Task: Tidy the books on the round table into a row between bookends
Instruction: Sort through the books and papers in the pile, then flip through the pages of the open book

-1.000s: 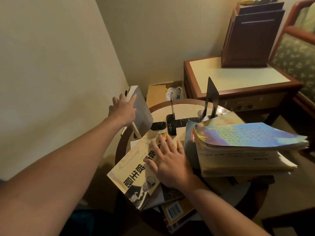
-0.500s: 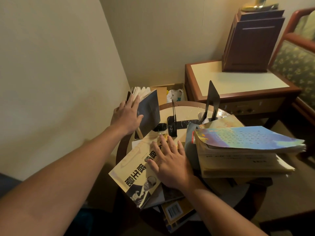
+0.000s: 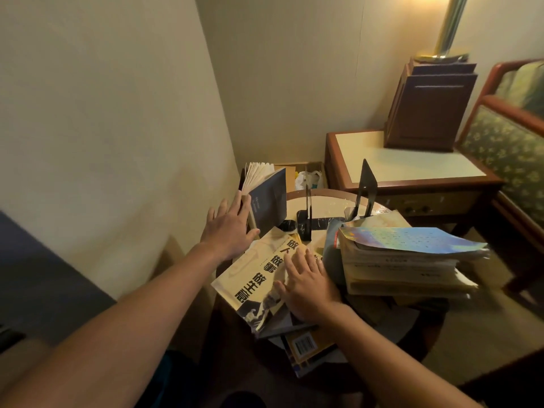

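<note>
Books (image 3: 306, 346) lie in a mess on the round table (image 3: 329, 203), and none stands in a row yet. I think the step now is standing the first one up.

On the left, the left hand (image 3: 228, 231) is spread flat, fingers straight, against the side of a blue book (image 3: 266, 201). That book stands tilted at the table's left edge. Its cover is dark and smooth, and its pale pages fan open at the top. Its bottom seems to sit on the table, but the hand hides that part.

Next comes a yellow book (image 3: 256, 272), lying flat, with big dark letters on a shiny cover. The right hand (image 3: 309, 285) lies flat on it, fingers spread, pressing down and gripping nothing. The two hands are apart.

Behind them stand two black bookends (image 3: 367, 184), thin and hard like metal. The gap between them has no book in it.

On the right is a pile (image 3: 406, 266) of thick, soft books. The top cover is shiny with many colours, and the page edges are curled and bumpy.

The next move, I think, is to squeeze the blue book's pages shut, carry it right, and set it up straight in the gap, close against one of the bookends. The loose pages may flop, so it needs a firm hold.
</note>
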The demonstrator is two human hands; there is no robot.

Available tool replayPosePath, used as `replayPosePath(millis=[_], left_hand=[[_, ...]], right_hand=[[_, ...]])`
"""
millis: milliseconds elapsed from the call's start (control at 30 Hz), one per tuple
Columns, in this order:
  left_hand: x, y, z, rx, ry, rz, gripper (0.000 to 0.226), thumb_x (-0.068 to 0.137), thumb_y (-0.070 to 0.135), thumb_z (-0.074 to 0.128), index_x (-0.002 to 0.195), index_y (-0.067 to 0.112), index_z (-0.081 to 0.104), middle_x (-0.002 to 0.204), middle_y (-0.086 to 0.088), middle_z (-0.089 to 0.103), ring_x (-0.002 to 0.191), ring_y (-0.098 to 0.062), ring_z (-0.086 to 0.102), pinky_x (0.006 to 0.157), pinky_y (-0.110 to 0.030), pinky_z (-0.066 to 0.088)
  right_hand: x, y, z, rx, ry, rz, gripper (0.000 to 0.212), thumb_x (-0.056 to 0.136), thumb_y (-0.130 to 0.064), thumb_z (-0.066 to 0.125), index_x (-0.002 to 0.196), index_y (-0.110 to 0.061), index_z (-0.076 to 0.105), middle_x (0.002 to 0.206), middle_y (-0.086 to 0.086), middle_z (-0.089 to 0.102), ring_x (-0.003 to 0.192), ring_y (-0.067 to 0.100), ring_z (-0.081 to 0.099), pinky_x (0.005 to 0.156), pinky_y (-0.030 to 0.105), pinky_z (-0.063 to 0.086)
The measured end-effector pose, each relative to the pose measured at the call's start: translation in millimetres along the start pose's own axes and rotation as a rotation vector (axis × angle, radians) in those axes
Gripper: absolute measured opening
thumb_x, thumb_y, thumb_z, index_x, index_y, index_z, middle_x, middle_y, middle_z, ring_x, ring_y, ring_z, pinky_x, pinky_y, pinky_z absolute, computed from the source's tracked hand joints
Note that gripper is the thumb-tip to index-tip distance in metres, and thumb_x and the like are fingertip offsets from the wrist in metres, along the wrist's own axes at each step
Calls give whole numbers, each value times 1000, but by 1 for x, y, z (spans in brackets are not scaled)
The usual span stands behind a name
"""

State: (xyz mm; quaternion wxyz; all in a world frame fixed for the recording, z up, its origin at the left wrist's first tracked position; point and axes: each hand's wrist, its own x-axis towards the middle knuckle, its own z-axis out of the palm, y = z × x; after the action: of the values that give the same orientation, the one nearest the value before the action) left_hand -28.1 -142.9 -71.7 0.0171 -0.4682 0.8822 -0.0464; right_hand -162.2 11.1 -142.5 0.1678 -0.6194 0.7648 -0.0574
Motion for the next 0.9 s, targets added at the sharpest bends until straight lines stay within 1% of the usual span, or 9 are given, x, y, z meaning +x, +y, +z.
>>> replayPosePath(millis=[100,167,267,367,433,567,700,800,900], left_hand=[[-22,8,-6,-44,19,15,84,98,61,39,160,22,0,168,-3,-3,153,-34,12,121,-54,18],[-36,18,-9,-80,32,45,82,98,61,40,160,22,2,168,-3,-3,152,-32,14,121,-54,19],[-57,36,-11,-129,18,78,81,99,61,38,160,22,2,168,-3,-2,153,-30,11,122,-52,16],[-70,51,-10,-167,14,91,79,99,60,38,160,23,3,168,-1,0,154,-28,9,123,-51,14],[-76,59,-7,-190,3,99,79,100,59,39,160,23,4,168,-1,1,154,-27,9,123,-51,13],[-80,67,1,-207,0,123,80,98,58,43,160,24,5,168,0,4,154,-27,10,123,-51,12],[-79,71,5,-229,-6,127,79,98,57,44,160,25,6,168,0,6,154,-26,11,123,-52,13],[-80,82,4,-271,3,162,75,99,54,44,160,24,10,168,1,9,153,-25,12,123,-50,14],[-82,99,1,-363,71,254,62,98,48,51,153,26,31,166,2,18,152,-23,18,122,-47,14]], right_hand=[[-19,-3,-11,48,4,-50,74,103,-58,31,160,-26,-4,166,8,-19,151,24,-23,118,38,-15],[-35,-1,-18,114,57,-107,74,102,-57,33,160,-28,-3,166,4,-18,150,20,-23,116,35,-13],[-57,3,-25,123,140,-143,75,101,-59,36,160,-30,-2,166,-2,-14,151,16,-20,119,36,-2],[-72,13,-33,83,159,-114,75,101,-58,36,159,-30,-2,166,-3,-13,149,15,-21,122,46,19],[-81,22,-39,74,159,-90,75,101,-59,36,160,-30,-1,167,-2,-11,149,15,-20,121,47,23],[-95,35,-47,89,194,-44,73,101,-59,36,160,-32,1,168,-1,-5,154,21,-1,121,46,22],[-101,47,-52,92,271,-50,73,100,-59,37,160,-33,4,168,0,5,155,22,4,120,46,25],[-107,59,-54,133,333,-23,70,100,-55,41,159,-30,14,165,0,24,151,22,22,117,45,35],[-116,73,-53,143,351,34,61,100,-54,43,152,-26,29,148,2,47,131,22,47,104,40,45]])
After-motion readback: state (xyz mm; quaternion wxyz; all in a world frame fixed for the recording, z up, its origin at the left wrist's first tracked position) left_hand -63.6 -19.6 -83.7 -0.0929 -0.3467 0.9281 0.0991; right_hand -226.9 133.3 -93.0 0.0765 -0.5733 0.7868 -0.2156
